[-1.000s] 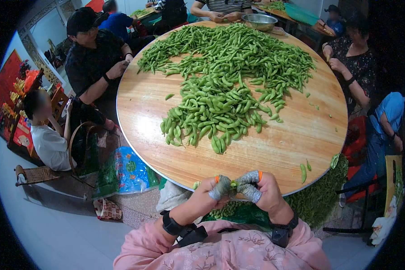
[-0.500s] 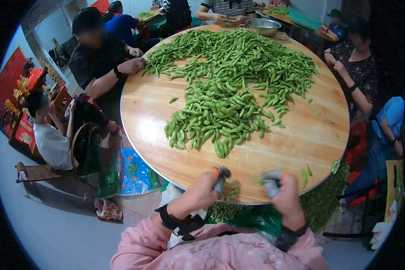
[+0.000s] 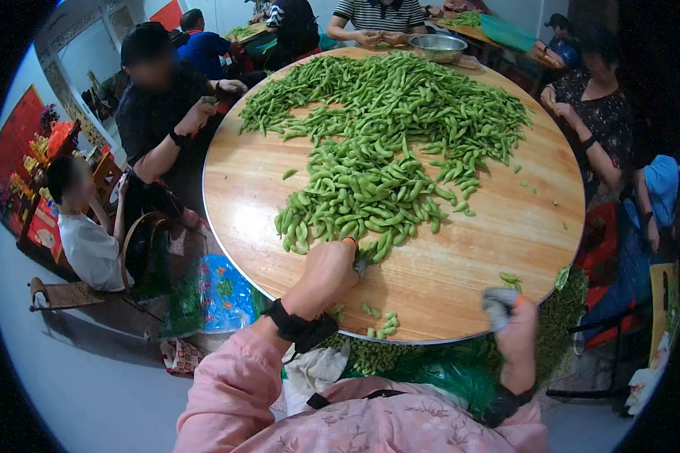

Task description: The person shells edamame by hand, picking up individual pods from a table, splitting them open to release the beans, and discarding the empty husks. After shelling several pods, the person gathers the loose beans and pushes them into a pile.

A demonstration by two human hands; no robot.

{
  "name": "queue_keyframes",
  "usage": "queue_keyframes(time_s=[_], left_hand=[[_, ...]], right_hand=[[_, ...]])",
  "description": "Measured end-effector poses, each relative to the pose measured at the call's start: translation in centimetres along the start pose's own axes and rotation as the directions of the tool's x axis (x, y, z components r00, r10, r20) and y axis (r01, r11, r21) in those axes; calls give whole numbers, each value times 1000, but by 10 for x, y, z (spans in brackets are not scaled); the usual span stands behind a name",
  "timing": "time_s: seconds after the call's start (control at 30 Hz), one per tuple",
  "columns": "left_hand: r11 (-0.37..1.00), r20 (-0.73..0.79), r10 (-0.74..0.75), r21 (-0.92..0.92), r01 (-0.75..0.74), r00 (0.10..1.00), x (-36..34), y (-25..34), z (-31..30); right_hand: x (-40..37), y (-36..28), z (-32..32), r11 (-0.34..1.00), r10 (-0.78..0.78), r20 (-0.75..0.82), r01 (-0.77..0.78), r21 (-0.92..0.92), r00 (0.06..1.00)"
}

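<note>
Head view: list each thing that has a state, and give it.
Green pods: heaped, looking whole.
Small green pieces: loose, near the edge.
Round table: partly covered.
Metal bowl: upright, contents unclear.
Left hand: at the pods, fingers partly hidden.
Right hand: off the heap, blurred.

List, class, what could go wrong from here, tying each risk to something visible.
1. The small green pieces lie near the table's near rim, so a passing wrist might knock some off.
2. The left hand is at the edge of the pod pile; pulling there could loosen neighbouring pods.
3. The right hand is close to loose pods and might brush them away.
</note>
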State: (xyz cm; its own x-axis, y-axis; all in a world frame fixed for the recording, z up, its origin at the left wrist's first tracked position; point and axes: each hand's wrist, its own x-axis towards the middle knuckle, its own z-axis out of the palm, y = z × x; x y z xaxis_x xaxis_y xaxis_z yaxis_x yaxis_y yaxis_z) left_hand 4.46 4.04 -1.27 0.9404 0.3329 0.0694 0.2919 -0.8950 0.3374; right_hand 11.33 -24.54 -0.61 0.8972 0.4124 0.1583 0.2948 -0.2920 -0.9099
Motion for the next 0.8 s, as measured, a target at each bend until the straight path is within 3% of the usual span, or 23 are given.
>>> queue_keyframes(time_s=[0.07, 0.13, 0.17, 0.23, 0.27, 0.33, 0.47, 0.53, 0.6, 0.67, 0.73, 0.8], left_hand=[[1000, -3, 7, 0, -7, 1000, -8, 2, -5], [985, 32, 19, -173, -14, 999, -17, 4, -9], [985, 33, 20, -172, -14, 999, -20, 4, -7], [716, 41, -7, -697, 34, 999, -25, 1, -3], [717, 39, -8, -696, 33, 999, -25, -1, -1], [571, 82, -17, -817, 77, 996, -25, -1, 3], [430, 196, 98, -893, 136, 976, -32, 19, -14], [225, 304, 143, -937, 268, 942, -41, 28, -16], [179, 371, 160, -922, 343, 915, -45, 25, -14], [131, 437, 177, -898, 419, 882, -49, 24, -15], [44, 517, 148, -855, 517, 843, -53, 29, -21], [44, 514, 168, -856, 515, 841, -54, 27, -18]], right_hand=[[2, -11, 30, 992, 12, 178, -34, 123, 984], [5, -18, 53, 969, 8, 312, -85, 232, 950], [6, -22, 62, 969, 9, 311, -85, 233, 950], [10, -28, 75, 932, 15, 398, -157, 327, 917], [12, -27, 79, 941, -32, 404, -108, 320, 914], [15, -30, 85, 920, -4, 404, -155, 361, 915], [23, -34, 87, 899, 12, 412, -190, 394, 911], [25, -32, 87, 871, -6, 460, -222, 438, 888], [24, -33, 87, 840, -28, 512, -258, 478, 858], [20, -37, 82, 740, 59, 572, -421, 525, 818], [18, -38, 81, 711, 55, 593, -449, 542, 803], [17, -39, 81, 680, 49, 610, -474, 559, 791]])
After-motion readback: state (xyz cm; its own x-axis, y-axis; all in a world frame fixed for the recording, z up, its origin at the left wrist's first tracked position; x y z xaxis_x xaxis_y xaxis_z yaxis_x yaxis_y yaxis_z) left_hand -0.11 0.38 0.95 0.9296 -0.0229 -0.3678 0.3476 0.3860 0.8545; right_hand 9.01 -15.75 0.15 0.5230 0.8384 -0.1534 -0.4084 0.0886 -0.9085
